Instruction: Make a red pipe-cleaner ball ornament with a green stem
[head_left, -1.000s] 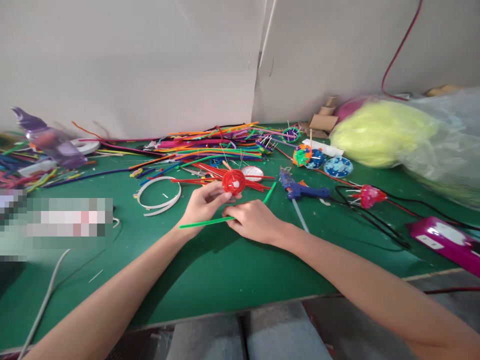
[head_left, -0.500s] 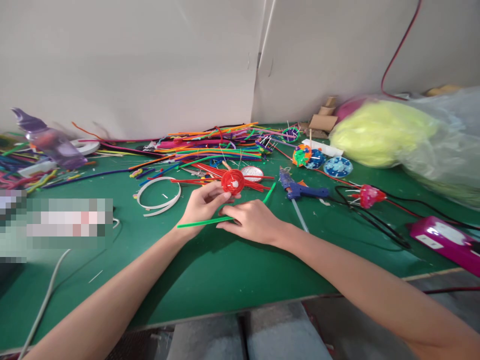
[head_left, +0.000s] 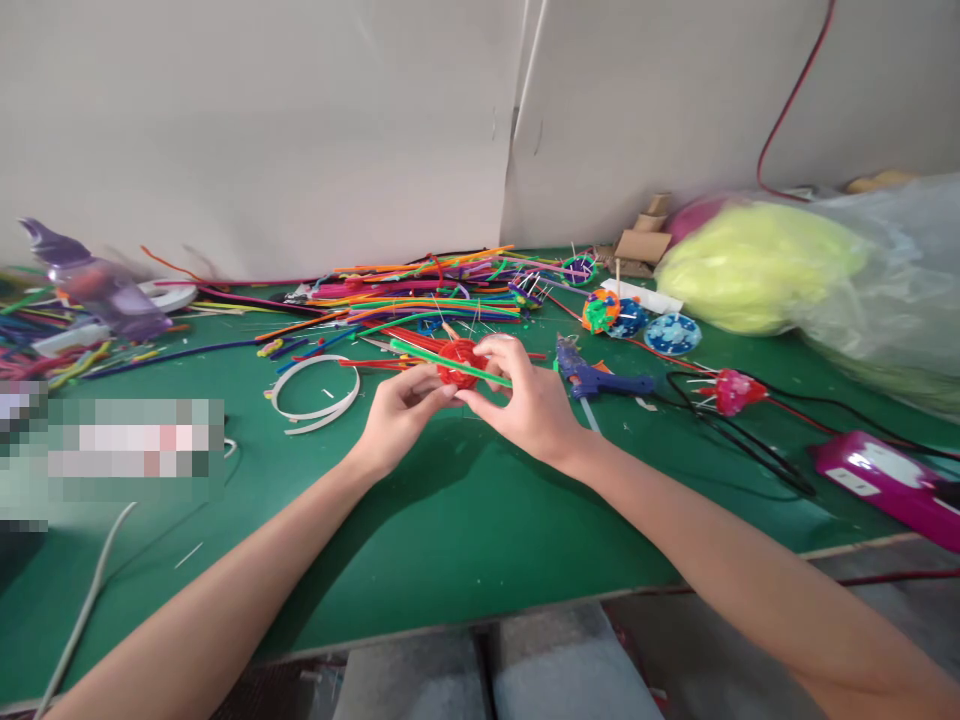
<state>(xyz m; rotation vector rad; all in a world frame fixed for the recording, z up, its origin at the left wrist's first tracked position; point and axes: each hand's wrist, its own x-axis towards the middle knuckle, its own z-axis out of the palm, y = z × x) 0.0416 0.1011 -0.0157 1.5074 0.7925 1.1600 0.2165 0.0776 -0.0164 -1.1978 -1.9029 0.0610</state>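
Observation:
My left hand (head_left: 394, 415) grips a red coiled disc of pipe cleaner (head_left: 466, 350) between thumb and fingers, just above the green table. A green pipe cleaner (head_left: 420, 353) lies slantwise across the front of the disc. The right hand (head_left: 536, 405) is closed at the disc's right side, with the green pipe cleaner's lower end at its thumb and fingers. Its fingertips are partly hidden behind the disc. Loose red pipe cleaners (head_left: 367, 363) lie on the table behind the left hand.
Right of my hands lies a blue glue gun (head_left: 611, 382) with a black cord. Coloured pipe cleaners (head_left: 435, 285) are heaped along the wall. A white strip ring (head_left: 274, 400), a purple bottle (head_left: 120, 300), a pinned pink piece (head_left: 733, 392) and yellow stuff in plastic (head_left: 757, 265) surround the space.
My right hand has risen from below to the disc's right side, bringing the green pipe cleaner up across its face. The left hand still holds the disc in nearly the same spot.

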